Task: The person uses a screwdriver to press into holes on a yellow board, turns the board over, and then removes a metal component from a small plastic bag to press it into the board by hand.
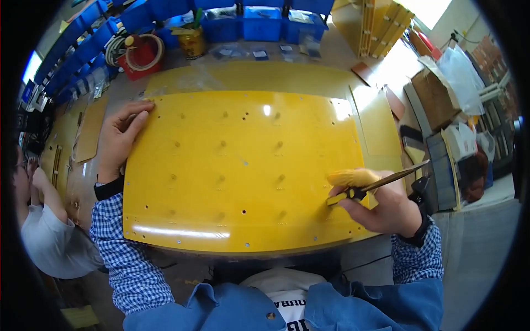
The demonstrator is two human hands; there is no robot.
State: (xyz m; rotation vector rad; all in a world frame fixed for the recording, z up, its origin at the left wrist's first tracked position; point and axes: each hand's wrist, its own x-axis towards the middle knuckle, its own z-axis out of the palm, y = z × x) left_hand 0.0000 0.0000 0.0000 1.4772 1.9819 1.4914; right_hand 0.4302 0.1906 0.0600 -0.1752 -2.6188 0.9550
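A large yellow panel lies flat in front of me, with small holes along its edges and rows of short pegs or their reflections on its face. At its far left corner my left hand grips the edge, thumb and fingertips on the panel. My right hand is closed round the yellow and black handle of a file, just above the panel's right side. The file's long metal blade points right and away from the panel. Some fingers of that hand look yellow and blurred.
Beneath the panel are more yellow sheets. Blue parts bins line the back, with a yellow tin and a red container before them. Cardboard boxes stand at right. A co-worker sits at left.
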